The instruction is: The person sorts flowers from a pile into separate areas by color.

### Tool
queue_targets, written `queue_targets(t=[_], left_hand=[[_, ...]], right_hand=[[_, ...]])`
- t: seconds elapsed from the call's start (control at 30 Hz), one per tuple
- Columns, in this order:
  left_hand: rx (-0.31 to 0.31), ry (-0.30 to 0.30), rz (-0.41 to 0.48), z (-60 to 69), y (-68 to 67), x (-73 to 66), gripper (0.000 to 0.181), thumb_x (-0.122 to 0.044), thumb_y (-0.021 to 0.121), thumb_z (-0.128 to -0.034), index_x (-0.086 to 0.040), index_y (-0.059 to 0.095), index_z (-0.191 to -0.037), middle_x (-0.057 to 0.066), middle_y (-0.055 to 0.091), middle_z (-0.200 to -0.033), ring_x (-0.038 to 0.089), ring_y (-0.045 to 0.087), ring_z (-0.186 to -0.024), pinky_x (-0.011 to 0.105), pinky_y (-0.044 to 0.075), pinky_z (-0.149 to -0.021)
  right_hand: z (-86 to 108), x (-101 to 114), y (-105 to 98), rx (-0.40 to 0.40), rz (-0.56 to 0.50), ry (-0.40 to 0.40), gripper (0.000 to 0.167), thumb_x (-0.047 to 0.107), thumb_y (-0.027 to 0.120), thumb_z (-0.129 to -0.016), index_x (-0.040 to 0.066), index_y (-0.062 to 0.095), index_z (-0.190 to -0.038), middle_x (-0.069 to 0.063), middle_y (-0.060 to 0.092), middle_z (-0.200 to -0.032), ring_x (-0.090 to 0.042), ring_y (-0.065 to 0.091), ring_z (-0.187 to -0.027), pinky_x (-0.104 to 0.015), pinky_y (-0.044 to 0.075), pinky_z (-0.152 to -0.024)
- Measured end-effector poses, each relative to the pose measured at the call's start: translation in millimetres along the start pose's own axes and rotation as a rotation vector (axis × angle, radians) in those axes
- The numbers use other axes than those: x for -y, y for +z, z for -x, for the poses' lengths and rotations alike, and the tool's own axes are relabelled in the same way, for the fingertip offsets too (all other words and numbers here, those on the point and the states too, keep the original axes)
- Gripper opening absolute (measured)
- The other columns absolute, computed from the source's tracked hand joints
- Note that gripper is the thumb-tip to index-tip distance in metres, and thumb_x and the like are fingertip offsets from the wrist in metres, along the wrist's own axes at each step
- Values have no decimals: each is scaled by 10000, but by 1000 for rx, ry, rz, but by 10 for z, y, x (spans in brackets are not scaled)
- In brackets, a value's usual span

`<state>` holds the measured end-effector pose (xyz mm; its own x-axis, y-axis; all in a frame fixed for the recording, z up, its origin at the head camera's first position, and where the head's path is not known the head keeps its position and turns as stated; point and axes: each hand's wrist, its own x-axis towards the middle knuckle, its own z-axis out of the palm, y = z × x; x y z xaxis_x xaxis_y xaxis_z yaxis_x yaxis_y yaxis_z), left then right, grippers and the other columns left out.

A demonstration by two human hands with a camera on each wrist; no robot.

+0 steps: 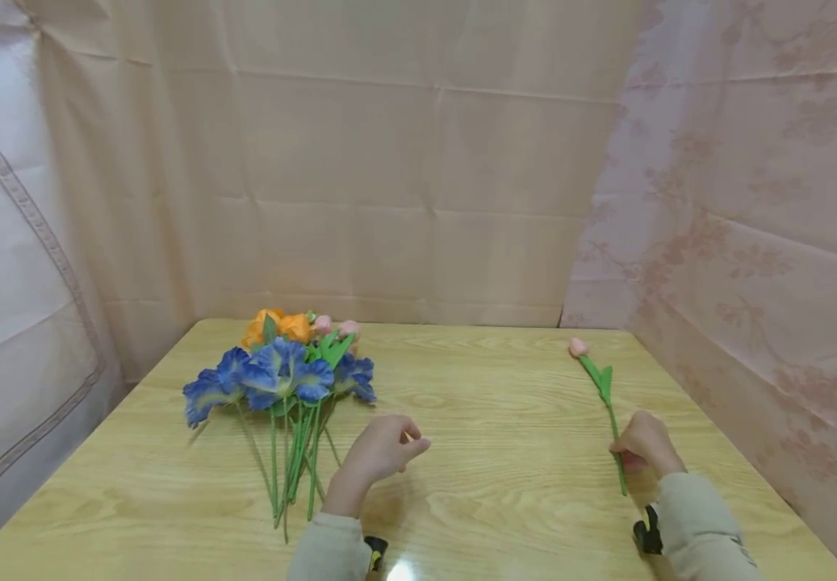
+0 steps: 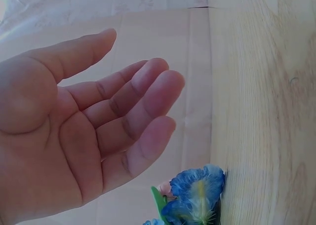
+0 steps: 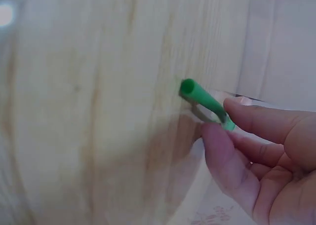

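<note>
Right hand (image 1: pixel 643 442) pinched 1 pink tulip (image 1: pixel 604 389) low on its stem (image 1: pixel 613 423), presumably sparing the bloom (image 1: pixel 578 348), while the left hand (image 1: pixel 383 446) hung relaxed and empty.

Over on the left of the table (image 1: pixel 491 500) lies a heap of flowers (image 1: pixel 280 371), blooms toward the back, stems (image 1: pixel 314 460) toward the front. The left hand (image 1: pixel 382 448) is just right of those stems. Well apart, on the right side, one tulip (image 1: pixel 606 387) points backward, its lower end in the right hand (image 1: pixel 645 444). Cloth (image 1: pixel 403 161) hangs behind the table and along both sides.
</note>
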<state>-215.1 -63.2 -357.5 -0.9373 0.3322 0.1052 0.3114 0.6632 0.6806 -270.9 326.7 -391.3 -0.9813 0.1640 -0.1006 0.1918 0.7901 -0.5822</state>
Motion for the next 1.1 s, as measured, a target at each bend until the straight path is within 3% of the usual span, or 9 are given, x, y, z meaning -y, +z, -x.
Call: queue_targets(t=[0.2, 0.37, 0.6, 0.73, 0.9, 0.97, 1.1], left_hand=[[1, 19, -8, -20, 14, -2, 227, -254, 610, -847, -29, 634, -868, -20, 528, -626, 96, 496, -466, 258, 407, -476], [0, 3, -8, -27, 10, -1, 241, -264, 609, -848, -26, 630, -877, -9, 536, -638, 97, 503, -478, 261, 409, -482], [-39, -40, -20, -28, -25, 41, 232, -258, 602, -856, -36, 641, -914, 14, 576, -724, 119, 531, -551, 285, 422, -501], [-148, -75, -63, -10, -110, 63, 218, -250, 590, -864, -47, 636, -927, 26, 579, -795, 160, 542, -669, 313, 430, -560], [-397, -99, -84, 3, -293, 142, 135, -169, 614, -838, -40, 646, -858, 33, 604, -751, 187, 559, -673, 327, 443, -582], [-487, -137, -118, 19, -376, 203, 118, -148, 626, -822, -34, 650, -835, 38, 609, -734, 206, 565, -675, 343, 445, -585], [-567, -284, -180, 99, -544, 341, 153, -143, 621, -824, 3, 638, -867, 88, 599, -750, 270, 571, -691, 398, 453, -574]], right_hand=[[105, 89, -62, -21, 140, -76, 256, 14, 625, -732, -10, 497, -512, -8, 444, -403, -136, 506, -359, -267, 437, -402], [172, 289, -91, -23, 86, -102, 191, 66, 588, -806, -75, 513, -701, -32, 439, -534, -122, 458, -395, -266, 434, -427], [273, 575, -56, -28, 57, -192, 291, 125, 576, -851, -155, 548, -925, -74, 517, -610, -168, 509, -478, -308, 465, -455], [322, 703, 5, -13, -2, -232, 306, 170, 583, -853, -121, 570, -948, -113, 578, -709, -196, 553, -524, -309, 464, -441], [356, 813, 71, 21, -75, -256, 283, 187, 597, -847, -85, 600, -926, -106, 595, -716, -179, 559, -522, -296, 457, -430], [371, 842, 90, 28, -79, -262, 273, 183, 597, -848, -80, 602, -922, -102, 595, -712, -182, 559, -524, -295, 456, -433], [392, 878, 129, 45, -91, -268, 265, 176, 596, -849, -78, 604, -925, -104, 596, -712, -184, 558, -527, -323, 467, -453]])
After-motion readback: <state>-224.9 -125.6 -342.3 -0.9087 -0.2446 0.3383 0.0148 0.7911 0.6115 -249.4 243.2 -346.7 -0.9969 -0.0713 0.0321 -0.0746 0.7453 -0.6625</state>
